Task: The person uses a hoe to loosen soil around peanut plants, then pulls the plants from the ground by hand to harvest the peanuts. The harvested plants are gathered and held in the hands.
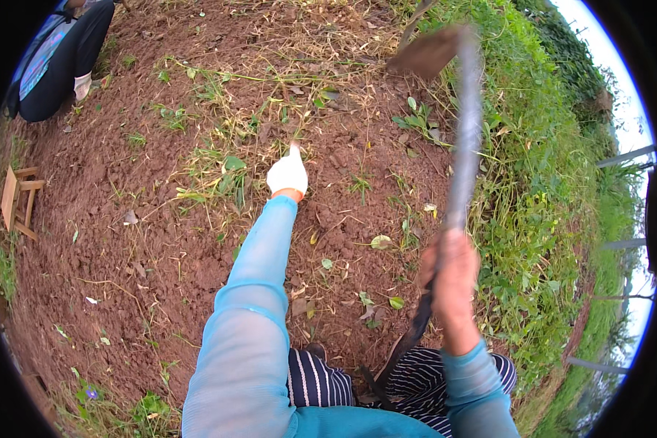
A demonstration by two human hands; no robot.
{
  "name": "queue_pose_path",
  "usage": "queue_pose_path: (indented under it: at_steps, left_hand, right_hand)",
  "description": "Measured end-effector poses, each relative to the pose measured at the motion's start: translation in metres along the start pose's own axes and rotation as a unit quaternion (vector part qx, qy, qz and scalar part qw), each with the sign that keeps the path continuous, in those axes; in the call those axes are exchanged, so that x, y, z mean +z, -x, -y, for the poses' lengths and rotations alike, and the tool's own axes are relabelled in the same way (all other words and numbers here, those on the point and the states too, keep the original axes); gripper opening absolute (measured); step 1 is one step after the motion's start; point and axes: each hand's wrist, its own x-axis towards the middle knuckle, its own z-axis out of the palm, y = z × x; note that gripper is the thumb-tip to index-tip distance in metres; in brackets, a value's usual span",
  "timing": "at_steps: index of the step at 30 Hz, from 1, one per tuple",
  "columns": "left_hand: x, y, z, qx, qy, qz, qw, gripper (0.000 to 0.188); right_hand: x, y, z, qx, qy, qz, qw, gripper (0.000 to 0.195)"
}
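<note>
My right hand (453, 276), bare, is closed around the long handle of a hoe (468, 131). Motion blurs both the handle and the broad metal blade (427, 52), which is raised towards the upper right. A black strap or cloth hangs along the lower handle. My left hand (288, 171), in a white glove with an orange cuff, reaches to the weedy soil in the middle. Its fingertips are at a thin plant stem, though the grip is unclear. Uprooted weeds and dry grass (219, 169) lie beside and beyond the glove.
Another person (60, 60) squats at the upper left, in dark trousers. A small wooden stool (21, 202) is at the left edge. Dense green plants (525, 219) line the right side. Reddish-brown soil (159, 235) with scattered leaves surrounds my knees in striped trousers.
</note>
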Motion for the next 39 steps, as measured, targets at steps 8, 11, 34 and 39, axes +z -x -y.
queue_pose_path:
  at_steps: [8,11,34,39]
  left_hand:
    - [0.006,0.017,0.047,0.029,-0.016,-0.036,0.999,0.025]
    - [0.003,0.008,0.041,0.005,0.018,-0.062,0.998,0.023]
    - [-0.004,-0.011,0.115,-0.053,0.524,0.069,0.847,0.025]
    - [-0.007,-0.011,0.120,-0.039,0.491,0.059,0.868,0.044]
  right_hand:
    - [0.024,-0.083,0.104,-0.388,-0.164,-0.121,0.899,0.052]
    - [0.065,-0.061,-0.066,-0.150,0.036,-0.077,0.985,0.042]
    - [0.025,-0.162,-0.024,0.356,0.185,0.301,0.865,0.047]
    - [0.028,-0.135,-0.050,0.306,0.178,0.292,0.888,0.045]
